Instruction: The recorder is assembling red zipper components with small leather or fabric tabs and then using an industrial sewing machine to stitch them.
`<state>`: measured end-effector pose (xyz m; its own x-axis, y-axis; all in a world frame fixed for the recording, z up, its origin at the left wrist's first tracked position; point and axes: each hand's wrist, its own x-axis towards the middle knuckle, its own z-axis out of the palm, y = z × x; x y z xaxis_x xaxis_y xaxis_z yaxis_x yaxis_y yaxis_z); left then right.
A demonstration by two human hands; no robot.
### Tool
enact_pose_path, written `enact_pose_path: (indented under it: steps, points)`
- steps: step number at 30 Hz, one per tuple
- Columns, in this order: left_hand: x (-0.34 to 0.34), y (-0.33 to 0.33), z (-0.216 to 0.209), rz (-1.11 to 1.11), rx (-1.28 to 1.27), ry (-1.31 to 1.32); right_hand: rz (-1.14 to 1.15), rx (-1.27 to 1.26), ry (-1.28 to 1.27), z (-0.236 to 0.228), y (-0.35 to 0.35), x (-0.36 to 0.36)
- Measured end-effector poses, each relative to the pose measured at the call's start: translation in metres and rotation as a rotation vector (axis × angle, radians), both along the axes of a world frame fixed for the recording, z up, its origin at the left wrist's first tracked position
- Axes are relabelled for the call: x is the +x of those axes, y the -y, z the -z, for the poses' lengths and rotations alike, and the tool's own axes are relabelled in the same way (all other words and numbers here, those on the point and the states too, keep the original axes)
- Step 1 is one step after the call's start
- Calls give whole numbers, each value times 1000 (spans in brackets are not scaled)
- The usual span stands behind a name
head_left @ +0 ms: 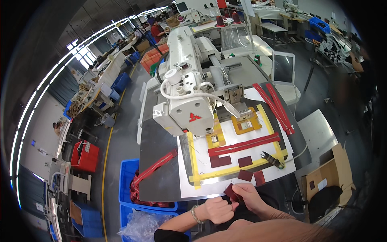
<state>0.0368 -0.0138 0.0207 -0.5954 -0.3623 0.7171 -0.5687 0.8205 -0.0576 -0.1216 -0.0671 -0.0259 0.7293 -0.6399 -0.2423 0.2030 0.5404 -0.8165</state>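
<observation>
At the near edge of the tabletop (161, 181), your right hand (250, 198) was clamped on a dark red patch (231, 192), pinching one side, apparently to leave its face exposed. Your left hand (219, 210) curled close by; whether it gripped anything could not be told. Loose patches (245, 175) and snips (273, 159) lay just beyond, probably for easy reach.

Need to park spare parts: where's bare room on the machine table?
Dark tabletop left of the white sheet, between machine head and red zipper strip; another patch below that strip, toward the front edge. Crowded: front right, with snips, loose maroon pieces and the right hand holding another.
</observation>
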Motion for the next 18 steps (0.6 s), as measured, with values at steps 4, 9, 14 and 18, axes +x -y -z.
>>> enact_pose_path:
  steps: [4,9,14,18]
  points:
    - [13,2,-6,-202,75,-85,55,-181,-13,-19,10,1]
    - [28,15,-5,-491,317,-429,35,-156,15,-20,26,2]
    - [22,9,-2,-668,521,-670,52,-226,7,-9,26,2]
    - [21,3,3,-779,502,-663,76,-232,34,-14,28,2]
